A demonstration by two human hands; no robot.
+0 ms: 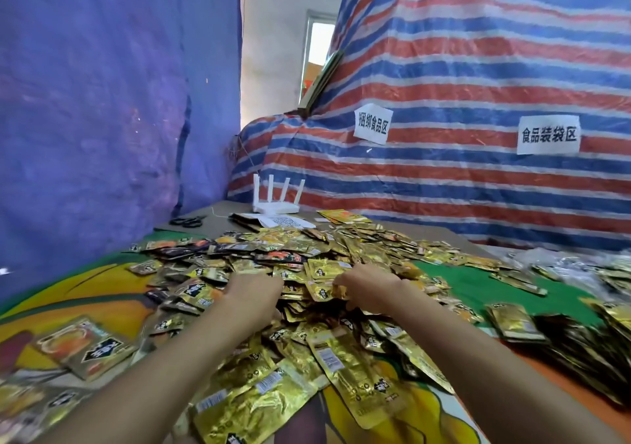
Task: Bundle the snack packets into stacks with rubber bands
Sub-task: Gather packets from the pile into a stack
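Across the middle of the cloth-covered surface (478, 283) lies a loose heap of gold snack packets (341, 249). Both hands reach into it. The left hand (254, 290) has its fingers buried, so its grip cannot be told. The right hand (368, 290) curls its fingers round one packet. Stacked packets (515, 322) sit at the right, and a white router (276, 206) stands behind.

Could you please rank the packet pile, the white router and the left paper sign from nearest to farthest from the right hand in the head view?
1. Packet pile, under the right hand, mid-table.
2. White router, at the table's far edge, to the left.
3. Left paper sign, up on the striped tarpaulin behind the table.
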